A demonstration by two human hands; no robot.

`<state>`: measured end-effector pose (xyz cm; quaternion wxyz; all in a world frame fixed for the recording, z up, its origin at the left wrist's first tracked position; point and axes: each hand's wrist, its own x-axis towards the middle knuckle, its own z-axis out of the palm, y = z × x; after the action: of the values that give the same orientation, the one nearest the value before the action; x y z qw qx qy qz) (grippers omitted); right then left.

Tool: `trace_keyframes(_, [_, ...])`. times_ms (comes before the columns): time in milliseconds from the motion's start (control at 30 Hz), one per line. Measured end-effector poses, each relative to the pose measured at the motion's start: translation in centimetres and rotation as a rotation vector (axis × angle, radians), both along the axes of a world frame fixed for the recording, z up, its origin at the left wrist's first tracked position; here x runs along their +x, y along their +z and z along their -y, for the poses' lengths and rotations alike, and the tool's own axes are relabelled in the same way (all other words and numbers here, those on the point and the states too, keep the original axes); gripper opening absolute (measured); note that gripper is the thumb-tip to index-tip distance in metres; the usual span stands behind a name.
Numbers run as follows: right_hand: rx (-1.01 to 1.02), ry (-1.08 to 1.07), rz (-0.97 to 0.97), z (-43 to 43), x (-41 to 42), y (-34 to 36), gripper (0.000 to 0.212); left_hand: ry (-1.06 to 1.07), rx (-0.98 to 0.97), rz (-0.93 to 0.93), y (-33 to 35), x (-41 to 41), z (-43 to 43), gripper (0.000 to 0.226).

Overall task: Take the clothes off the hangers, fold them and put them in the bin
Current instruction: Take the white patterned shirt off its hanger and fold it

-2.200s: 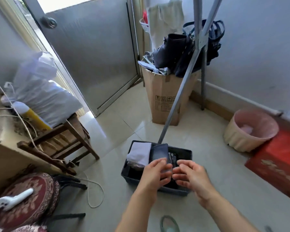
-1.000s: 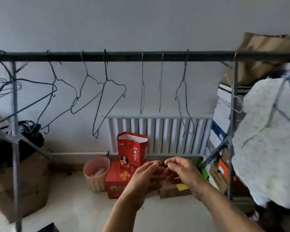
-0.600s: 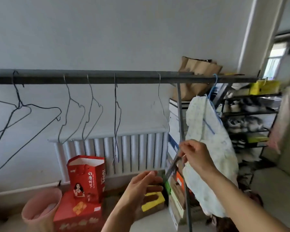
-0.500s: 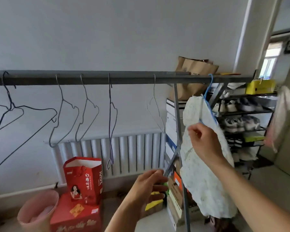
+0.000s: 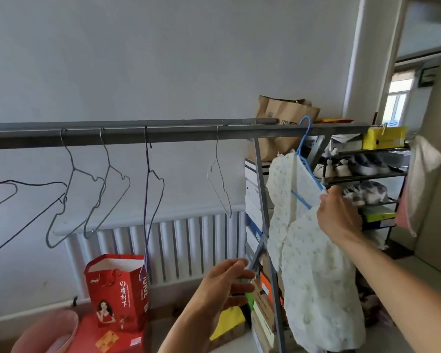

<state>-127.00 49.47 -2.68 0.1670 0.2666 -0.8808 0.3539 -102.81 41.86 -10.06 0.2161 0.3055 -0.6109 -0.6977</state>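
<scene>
The left hand (image 5: 224, 284) and right hand (image 5: 337, 215) are both bare, fingers and wrists uncovered. The left arm (image 5: 189, 324) and right arm (image 5: 392, 281) are slim and bare right down to the frame's lower edge. The rest of the person lies outside the view.

Chinese characters (partly blurred) on the red gift bag (image 5: 117, 289)

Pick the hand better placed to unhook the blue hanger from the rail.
Right. The right hand grips the white garment on the blue hanger, close under the rail; the left hand is open, lower, touching neither.
</scene>
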Motion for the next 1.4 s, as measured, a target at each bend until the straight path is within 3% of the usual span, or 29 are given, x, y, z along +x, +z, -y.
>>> trace_keyframes(167, [-0.131,0.111,-0.110,-1.1,-1.2,1.0,0.021,0.001,-0.020,0.000,0.0,-0.7,-0.3,0.023])
trace_keyframes(333, [-0.110,0.168,-0.170,-4.2,-1.9,0.3,0.033,-0.003,-0.166,0.002,0.7,-1.5,-0.5,0.019])
trace_keyframes(500, [-0.087,0.238,-0.252,-8.2,-2.2,-1.3,0.043,0.015,-0.443,-0.023,1.7,-2.7,0.0,0.019])
trace_keyframes(733, [-0.075,0.390,-0.421,-11.5,-3.0,-3.1,0.033,0.124,-0.905,-0.016,0.6,-4.4,1.0,0.056])
trace_keyframes(833, [-0.065,0.444,-0.419,-12.5,-2.7,-3.5,0.034,0.157,-1.022,0.061,0.5,-4.0,1.2,0.056])
trace_keyframes(1033, [-0.104,0.446,-0.392,-13.5,-1.2,-3.8,0.032,0.153,-0.970,-0.030,1.0,-1.6,1.1,0.017])
trace_keyframes(1200, [-0.168,0.468,-0.394,-13.4,0.3,-3.9,0.041,0.149,-0.859,-0.125,1.6,-0.3,0.3,0.017])
trace_keyframes(1400, [-0.172,0.463,-0.351,-11.7,1.8,-4.5,0.041,0.226,-0.937,-0.133,3.1,0.9,0.2,0.025])
